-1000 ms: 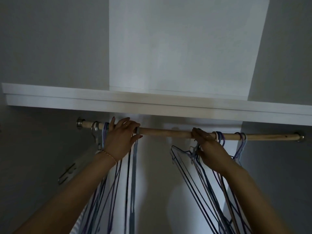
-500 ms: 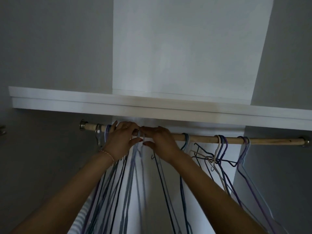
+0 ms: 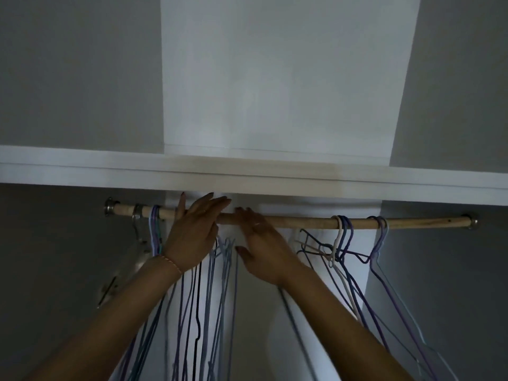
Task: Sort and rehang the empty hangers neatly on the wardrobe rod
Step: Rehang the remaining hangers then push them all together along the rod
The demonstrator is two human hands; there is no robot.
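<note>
Wooden rod under white shelf. Sorted hangers bunched at L end. L hand — fingers straight, over rod, gripping nothing. R hand alongside, fingers relaxed, touching rod. Tangled hangers further R; lone lilac hanger near R bracket.

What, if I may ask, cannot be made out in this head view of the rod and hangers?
- Hooks of the middle hangers: hidden behind the left hand and right hand.
- Rod: the part behind both hands is covered.
- Hanger bottoms: cut off by the lower edge.
- Right hangers: tangled, so the count is unclear.
- Metal fitting on the left wall: too dim to identify.
</note>
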